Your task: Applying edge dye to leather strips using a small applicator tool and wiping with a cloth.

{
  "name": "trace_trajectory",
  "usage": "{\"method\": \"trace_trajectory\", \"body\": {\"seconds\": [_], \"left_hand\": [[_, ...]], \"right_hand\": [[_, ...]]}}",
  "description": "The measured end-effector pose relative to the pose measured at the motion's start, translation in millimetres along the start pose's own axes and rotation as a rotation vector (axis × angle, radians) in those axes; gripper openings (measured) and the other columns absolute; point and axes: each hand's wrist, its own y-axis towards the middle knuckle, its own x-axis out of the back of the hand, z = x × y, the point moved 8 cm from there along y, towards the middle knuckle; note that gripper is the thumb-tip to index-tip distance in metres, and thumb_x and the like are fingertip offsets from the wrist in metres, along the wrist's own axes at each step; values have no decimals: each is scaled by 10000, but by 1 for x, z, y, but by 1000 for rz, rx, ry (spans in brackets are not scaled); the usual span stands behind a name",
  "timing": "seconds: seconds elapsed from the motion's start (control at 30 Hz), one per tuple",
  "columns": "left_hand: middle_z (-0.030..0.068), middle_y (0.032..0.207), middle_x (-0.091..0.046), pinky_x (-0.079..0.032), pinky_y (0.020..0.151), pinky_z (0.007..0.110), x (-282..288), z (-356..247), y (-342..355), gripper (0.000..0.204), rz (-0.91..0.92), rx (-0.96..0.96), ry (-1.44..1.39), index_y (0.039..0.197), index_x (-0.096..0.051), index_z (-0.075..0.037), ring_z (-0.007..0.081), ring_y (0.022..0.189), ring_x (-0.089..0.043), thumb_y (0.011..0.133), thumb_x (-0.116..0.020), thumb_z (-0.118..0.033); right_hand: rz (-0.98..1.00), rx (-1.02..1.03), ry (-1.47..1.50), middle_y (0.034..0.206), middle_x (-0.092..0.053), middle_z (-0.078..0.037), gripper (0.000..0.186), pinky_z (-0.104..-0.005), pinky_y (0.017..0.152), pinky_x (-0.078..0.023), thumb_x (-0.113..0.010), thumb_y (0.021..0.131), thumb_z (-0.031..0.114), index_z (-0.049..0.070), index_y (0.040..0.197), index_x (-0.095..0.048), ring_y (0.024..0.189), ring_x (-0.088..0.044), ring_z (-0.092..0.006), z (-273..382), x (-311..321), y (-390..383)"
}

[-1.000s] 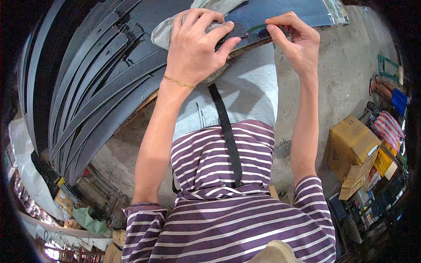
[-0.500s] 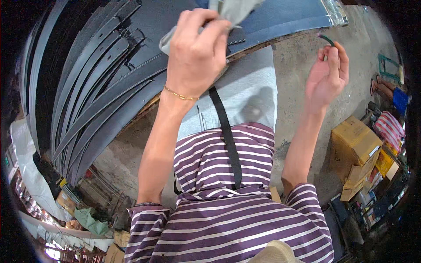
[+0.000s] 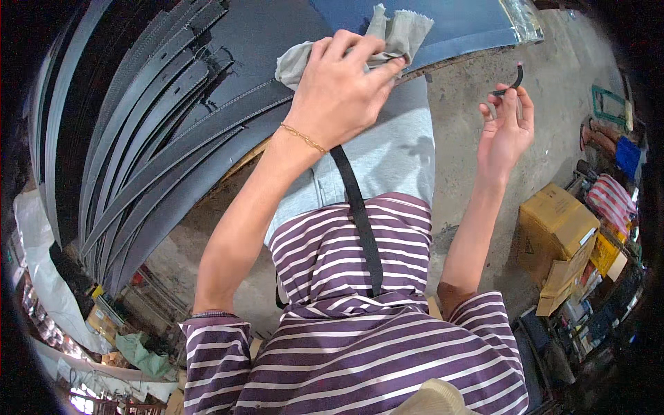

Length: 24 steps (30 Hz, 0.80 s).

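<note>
- holds in the right hand (image 3: 508, 135) a short, curved, dark strip (image 3: 519, 77) with a pinkish tip, pinched between thumb and finger, with the other fingers bent.
- keeps this strip up over the grey concrete floor (image 3: 456, 97), to the right of the table, well apart from the left hand (image 3: 346, 86).
- covers with the left hand a light grey, crumpled piece of cloth (image 3: 296, 63), gathered under bent fingers, with one loose end standing out beyond the thumb.
- cannot tell how tightly the palm presses, being turned down and hidden.
- rests with the cloth near the front edge of a wide table with a smooth, dark blue surface (image 3: 443, 21).
- shows at the far right corner of this table a piece of shiny, clear plastic (image 3: 523, 22).
- bears on the left side of the table many long, flat, black straps (image 3: 190, 146), overlapping and fanned out, some with stitched edges.
- wears on the left wrist a thin, gold-coloured chain bracelet (image 3: 302, 137), and on the body a purple shirt with white stripes (image 3: 373, 346).
- includes, on the floor at right, a brown cardboard box (image 3: 553, 221) with a hanging flap.
</note>
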Motion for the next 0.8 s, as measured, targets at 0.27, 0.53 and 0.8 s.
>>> {"method": "trace_trajectory", "body": {"seconds": [0.27,0.53,0.8], "left_hand": [[55,1078,-600,-486,804,272,55,103,-41,294,-747,701,-685,1221,-565,-5,105,924,-577,968,-643,-131],[153,1439,-508,-305,1143,535,45,59,-45,499,135,172,182,1387,-569,-150,340,1366,-446,907,-625,-274],[208,1423,-526,-354,1138,475,13,36,-24,444,47,219,137,1319,-573,19,339,1368,-462,946,-547,-219]], "right_hand": [[380,-22,-37,949,-710,-112,214,-213,519,-401,-670,956,55,-3,1157,-621,653,-562,-66,-4,-31,3],[249,93,-263,888,-720,-53,231,-185,535,-416,-773,870,39,-28,1078,-698,670,-579,-53,-4,-41,1],[343,736,-769,849,-699,-13,213,-207,519,-413,-786,825,0,87,1019,-791,653,-569,-47,17,-67,-19]]}}
